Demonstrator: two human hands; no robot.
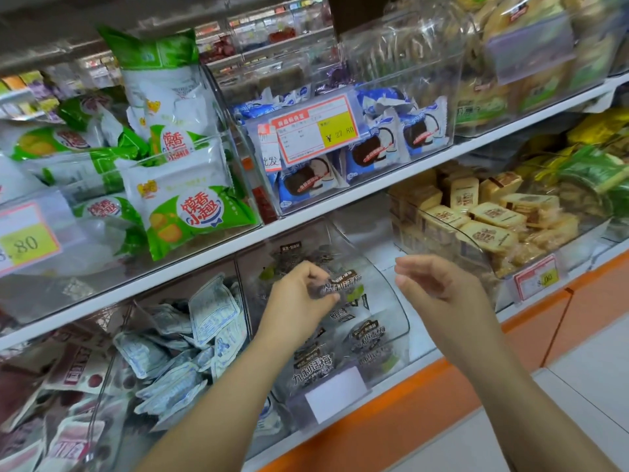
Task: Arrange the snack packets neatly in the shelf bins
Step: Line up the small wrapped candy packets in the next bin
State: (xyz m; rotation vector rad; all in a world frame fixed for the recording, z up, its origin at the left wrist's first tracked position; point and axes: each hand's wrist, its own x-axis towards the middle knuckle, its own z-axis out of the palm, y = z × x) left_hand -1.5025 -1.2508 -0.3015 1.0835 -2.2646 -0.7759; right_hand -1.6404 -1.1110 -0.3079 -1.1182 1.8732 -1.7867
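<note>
My left hand (299,298) reaches into a clear plastic bin (391,301) on the lower shelf and pinches a dark plum snack packet (343,284) by its left edge, just above the pile. More dark plum packets (316,366) lie loose in the same bin. My right hand (439,284) hovers to the right of the bin's front wall, fingers loosely curled, holding nothing and apart from the packet.
Left of this bin are bins of pale blue-white packets (190,338) and red-white packets (75,403). To the right, tan biscuit packs (490,216). The upper shelf holds green-white bags (190,206) and blue cake packs (371,155) behind a price tag (316,131). An orange shelf base (442,396) runs below.
</note>
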